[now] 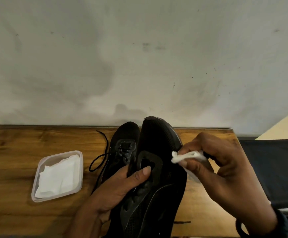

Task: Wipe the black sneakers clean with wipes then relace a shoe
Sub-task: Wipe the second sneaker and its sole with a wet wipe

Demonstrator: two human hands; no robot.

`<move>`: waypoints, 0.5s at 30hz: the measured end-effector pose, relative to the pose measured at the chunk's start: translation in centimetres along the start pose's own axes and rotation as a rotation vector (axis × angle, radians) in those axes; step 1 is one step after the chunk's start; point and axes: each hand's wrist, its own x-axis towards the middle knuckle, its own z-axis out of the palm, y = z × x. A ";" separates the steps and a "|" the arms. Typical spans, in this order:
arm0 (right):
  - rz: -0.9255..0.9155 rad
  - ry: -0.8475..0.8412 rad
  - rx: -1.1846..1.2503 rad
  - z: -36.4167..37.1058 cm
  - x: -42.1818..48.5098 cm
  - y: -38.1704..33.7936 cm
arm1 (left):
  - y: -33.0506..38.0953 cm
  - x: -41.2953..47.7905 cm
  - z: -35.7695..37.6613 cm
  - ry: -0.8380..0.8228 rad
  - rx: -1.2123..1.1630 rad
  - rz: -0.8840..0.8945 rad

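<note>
Sneaker (158, 152) first: my left hand (122, 184) grips it at the throat, thumb pressed on the tongue patch, fingers wrapped under and out of sight. It is lifted off the tabletop (19, 148), its long axis running straight away from me with the toe toward the wall.

My right hand (225, 165) is the nearer one to the sneaker's right flank. It pinches a folded wipe (184, 156) between thumb and fingertips, with the wipe's tip right at the sole edge near the forefoot (touching or just short, I cannot tell). I judge the next stroke should run along that axis, following the rim from toe toward heel.

The upper is black mesh, matte, with a paler line at the sole; I can make out no dirt.

Second sneaker (124, 138) lies on the tabletop just left, roughly parallel, its lace (102, 157) trailing loose. Tub (36, 186) of spare wipes (57, 177) sits further left.
</note>
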 end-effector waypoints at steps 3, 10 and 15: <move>-0.038 -0.052 -0.021 -0.6 0.0 0.0 | -0.3 0.3 0.1 -0.005 0.019 0.039; -0.059 0.244 -0.101 0.6 0.0 -1.1 | -1.1 0.9 -0.1 -0.029 0.060 0.145; -0.099 0.124 -0.049 -0.4 0.0 -1.2 | -1.1 1.1 0.1 0.004 0.027 0.155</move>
